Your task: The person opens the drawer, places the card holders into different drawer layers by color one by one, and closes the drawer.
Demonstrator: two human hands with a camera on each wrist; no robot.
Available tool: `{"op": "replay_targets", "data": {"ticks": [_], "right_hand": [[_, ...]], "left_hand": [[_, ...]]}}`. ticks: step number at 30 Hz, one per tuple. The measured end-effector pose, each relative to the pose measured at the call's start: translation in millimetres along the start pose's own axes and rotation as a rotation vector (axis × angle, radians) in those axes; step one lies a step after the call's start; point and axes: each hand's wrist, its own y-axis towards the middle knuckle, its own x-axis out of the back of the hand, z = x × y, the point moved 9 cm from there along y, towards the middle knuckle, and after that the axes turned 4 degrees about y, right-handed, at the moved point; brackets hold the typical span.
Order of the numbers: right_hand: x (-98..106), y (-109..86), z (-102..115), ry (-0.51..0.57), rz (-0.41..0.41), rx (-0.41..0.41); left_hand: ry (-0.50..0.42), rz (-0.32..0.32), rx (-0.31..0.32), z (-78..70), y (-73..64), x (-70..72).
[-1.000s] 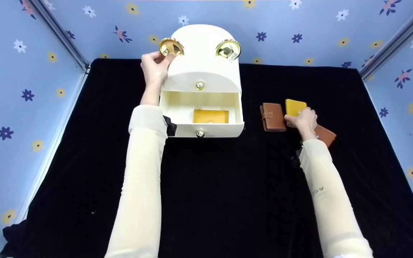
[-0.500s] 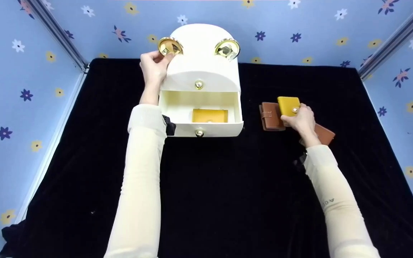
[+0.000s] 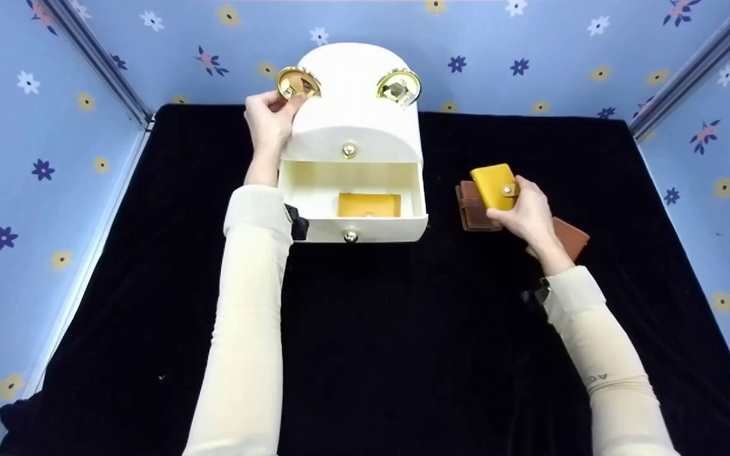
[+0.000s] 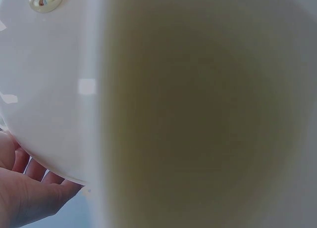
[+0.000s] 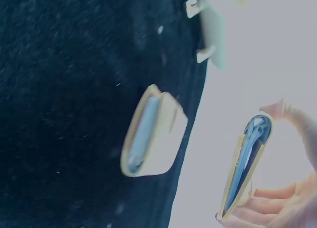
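My right hand (image 3: 525,212) pinches a yellow card holder (image 3: 492,182) with a snap strap, over a brown card holder (image 3: 476,215) that it partly hides. Clear sleeves show inside the held card holder (image 5: 246,161) in the right wrist view. My left hand (image 3: 270,120) grips the upper left edge of a white drawer cabinet (image 3: 358,114), thumb by one of its round gold ornaments (image 3: 299,83). Its lower drawer (image 3: 365,229) is pulled out, with another yellow card holder (image 3: 369,205) lying inside. In the left wrist view the fingers (image 4: 37,169) lie along the cabinet's curved edge.
A second brown card holder (image 3: 571,237) lies on the black cloth (image 3: 390,329), partly behind my right hand. The cabinet stands near the blue flowered back wall (image 3: 479,38). Similar side walls (image 3: 16,209) border the table.
My right hand has lifted the yellow card holder from beside the brown one and moved it left, tilting it. The left hand has kept its grip on the cabinet.
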Motion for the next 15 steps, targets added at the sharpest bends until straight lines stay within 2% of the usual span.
{"op": "replay_targets", "data": {"ticks": [15], "right_hand": [[12,-26.1,63,0.013,0.045,0.194]], "left_hand": [[-0.013,0.001,-0.003,0.0,0.8,-0.5]]}}
